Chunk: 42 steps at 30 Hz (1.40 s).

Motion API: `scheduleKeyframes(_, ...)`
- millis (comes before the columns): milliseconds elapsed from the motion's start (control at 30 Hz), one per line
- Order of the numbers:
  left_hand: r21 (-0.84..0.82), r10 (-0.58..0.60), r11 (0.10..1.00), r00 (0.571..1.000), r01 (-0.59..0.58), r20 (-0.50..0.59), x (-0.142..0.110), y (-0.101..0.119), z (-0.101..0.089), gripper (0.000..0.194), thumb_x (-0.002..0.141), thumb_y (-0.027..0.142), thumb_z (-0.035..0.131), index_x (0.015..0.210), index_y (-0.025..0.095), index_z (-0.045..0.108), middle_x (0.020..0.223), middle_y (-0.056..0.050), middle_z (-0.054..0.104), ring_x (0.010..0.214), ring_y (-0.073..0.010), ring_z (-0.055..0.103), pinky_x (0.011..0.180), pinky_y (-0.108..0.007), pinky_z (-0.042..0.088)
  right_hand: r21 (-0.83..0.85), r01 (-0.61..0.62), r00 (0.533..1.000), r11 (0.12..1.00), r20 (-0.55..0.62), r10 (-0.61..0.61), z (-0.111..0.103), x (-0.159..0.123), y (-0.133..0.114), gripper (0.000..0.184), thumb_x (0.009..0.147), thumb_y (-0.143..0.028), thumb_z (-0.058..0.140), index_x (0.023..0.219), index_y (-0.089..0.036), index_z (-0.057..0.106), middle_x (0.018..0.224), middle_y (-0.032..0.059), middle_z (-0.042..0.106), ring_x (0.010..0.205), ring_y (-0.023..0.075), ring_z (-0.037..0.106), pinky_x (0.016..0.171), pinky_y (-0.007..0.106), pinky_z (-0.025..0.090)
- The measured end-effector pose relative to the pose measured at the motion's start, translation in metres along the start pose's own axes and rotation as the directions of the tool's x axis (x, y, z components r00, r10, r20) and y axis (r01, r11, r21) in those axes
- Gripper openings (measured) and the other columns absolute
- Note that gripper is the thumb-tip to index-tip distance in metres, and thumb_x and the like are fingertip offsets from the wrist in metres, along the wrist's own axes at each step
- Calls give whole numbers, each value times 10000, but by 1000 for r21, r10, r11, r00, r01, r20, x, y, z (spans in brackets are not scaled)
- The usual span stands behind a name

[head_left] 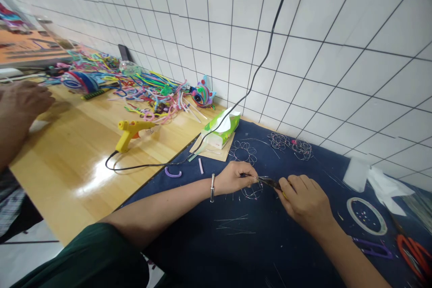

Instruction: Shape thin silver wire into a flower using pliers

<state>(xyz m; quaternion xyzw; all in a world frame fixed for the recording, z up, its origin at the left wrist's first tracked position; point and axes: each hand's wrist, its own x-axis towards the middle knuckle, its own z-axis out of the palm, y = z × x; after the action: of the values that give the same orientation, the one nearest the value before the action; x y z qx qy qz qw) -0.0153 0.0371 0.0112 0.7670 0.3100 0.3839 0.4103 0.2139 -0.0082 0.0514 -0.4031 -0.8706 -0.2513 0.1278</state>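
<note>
My left hand [235,177] is closed in a pinch on thin metal wire, part of a looped wire piece [252,191] that hangs just below the fingers. My right hand [303,195] is wrapped round pliers [269,182] whose dark jaws point left and meet the wire by my left fingertips. The exact grip of the jaws is too small to make out. Behind my left hand lies a flower-shaped wire piece [243,152]. Several straight cut wires [235,225] rest on the dark blue cloth [209,256] in front of my hands.
A yellow glue gun [130,132] with a black cord stands on the wooden table [74,144]. Tissues [221,128], tangled wire pieces [290,144], a white ring dish [351,207] and orange-handled scissors [413,252] lie around. Colourful pipe cleaners [151,92] heap up behind. Another person's hand [20,112] is at left.
</note>
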Motion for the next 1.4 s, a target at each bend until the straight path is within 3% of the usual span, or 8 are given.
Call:
scheduleKeyframes(367,-14,11,1000,999,-11,52,0,-2,0,139,802,228,539,790,118,622,664,-20,594,566,-83,567,570,-192,457,-96,68,998,993,16,-67,-3,-2,2,180,829,-283,495,960,-196,582,802,44,575,719,154,454,648,311,298)
scheduleKeyframes(767,-73,-2,997,997,8,82,3,-2,-3,185,800,274,553,794,106,631,657,-21,590,571,-80,570,575,-184,463,156,-67,994,985,101,51,-6,2,5,173,826,-301,483,887,-184,595,775,48,549,719,154,451,663,290,319)
scheduleKeyframes(967,-138,-69,987,990,86,125,4,-2,-6,217,786,299,572,811,96,646,673,-26,593,556,-72,562,546,-170,445,273,-141,987,952,112,114,4,-10,3,170,816,-304,502,902,-182,583,828,54,557,783,167,480,726,305,347)
scheduleKeyframes(1233,-304,-188,900,907,313,376,3,-8,-2,200,738,292,633,805,104,639,561,7,575,520,-64,550,551,-172,442,325,-156,986,933,106,128,18,-22,-8,152,809,-285,519,898,-181,583,841,51,558,784,164,486,746,317,364)
scheduleKeyframes(1400,-306,-229,868,863,390,451,3,-9,0,193,726,277,648,802,100,636,555,6,586,510,-59,549,524,-157,422,336,-119,991,934,90,94,24,-25,-10,160,810,-275,522,917,-176,588,823,46,571,757,154,493,731,303,377)
